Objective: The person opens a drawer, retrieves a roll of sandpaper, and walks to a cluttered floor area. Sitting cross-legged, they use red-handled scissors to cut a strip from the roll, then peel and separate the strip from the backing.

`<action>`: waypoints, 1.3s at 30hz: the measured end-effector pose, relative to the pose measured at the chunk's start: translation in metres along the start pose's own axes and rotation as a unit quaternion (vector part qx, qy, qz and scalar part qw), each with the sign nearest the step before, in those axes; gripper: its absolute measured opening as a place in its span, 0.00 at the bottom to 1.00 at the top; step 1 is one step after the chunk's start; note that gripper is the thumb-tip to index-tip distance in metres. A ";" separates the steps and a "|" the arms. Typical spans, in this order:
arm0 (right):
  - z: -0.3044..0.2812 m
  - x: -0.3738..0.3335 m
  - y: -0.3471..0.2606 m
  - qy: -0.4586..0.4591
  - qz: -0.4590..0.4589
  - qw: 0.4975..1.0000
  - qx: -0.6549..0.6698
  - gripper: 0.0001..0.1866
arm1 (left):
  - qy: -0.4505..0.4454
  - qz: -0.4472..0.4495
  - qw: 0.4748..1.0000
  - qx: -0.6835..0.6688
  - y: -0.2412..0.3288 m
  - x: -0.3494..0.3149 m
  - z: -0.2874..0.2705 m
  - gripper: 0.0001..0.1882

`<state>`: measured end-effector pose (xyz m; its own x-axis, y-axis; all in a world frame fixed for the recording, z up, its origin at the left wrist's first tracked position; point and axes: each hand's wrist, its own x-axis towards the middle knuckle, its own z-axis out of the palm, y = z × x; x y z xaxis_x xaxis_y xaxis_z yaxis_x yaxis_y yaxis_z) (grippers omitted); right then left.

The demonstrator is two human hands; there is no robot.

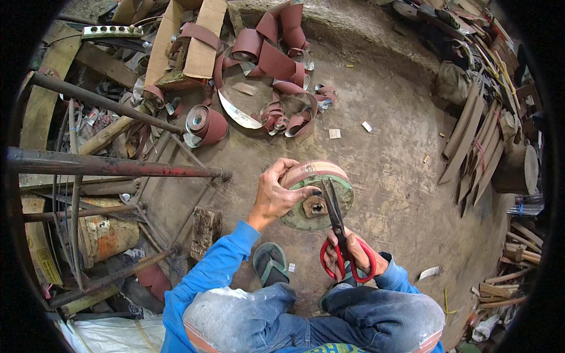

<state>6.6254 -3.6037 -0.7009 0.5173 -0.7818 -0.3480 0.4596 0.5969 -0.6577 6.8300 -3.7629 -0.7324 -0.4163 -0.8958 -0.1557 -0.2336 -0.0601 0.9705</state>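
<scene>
Left fingers (281, 169) pinch wheel (300, 217) rim; right fingers (355, 246) wrap scissors (337, 226) handles. Likely trimming step; next cut calls for steady wheel.

Large yellow letters run across the front of the blue shirt (338, 349), cut off by the lower rim of the view so that only their upper parts show. Close to the left edge of the floor (400, 194), a yellow panel (45, 263) carries dark print, too small to read. Toward the floor's far edge, the pale back of a loose sandpaper strip (241, 115) shows faint marks, possibly print. Nearer the middle, a squarish paper scrap (334, 133) has marks too tiny to make out.
</scene>
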 end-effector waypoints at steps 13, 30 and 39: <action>-0.002 -0.002 -0.009 0.031 -0.003 0.993 -0.112 0.29 | -0.018 0.023 0.999 0.033 0.010 -0.003 0.004 0.34; -0.001 -0.003 -0.012 0.036 -0.001 0.987 -0.157 0.29 | 0.010 0.026 0.999 0.030 0.011 -0.006 0.007 0.35; 0.004 -0.011 -0.029 0.061 0.035 0.989 -0.130 0.25 | -0.004 0.103 0.979 0.179 0.025 -0.005 -0.001 0.31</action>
<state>6.6096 -3.6115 -0.6751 0.4431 -0.7651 -0.4672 0.2167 0.5971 -0.7723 6.8270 -3.7605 -0.7073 -0.4928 -0.8695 0.0340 -0.4357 0.2804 0.8553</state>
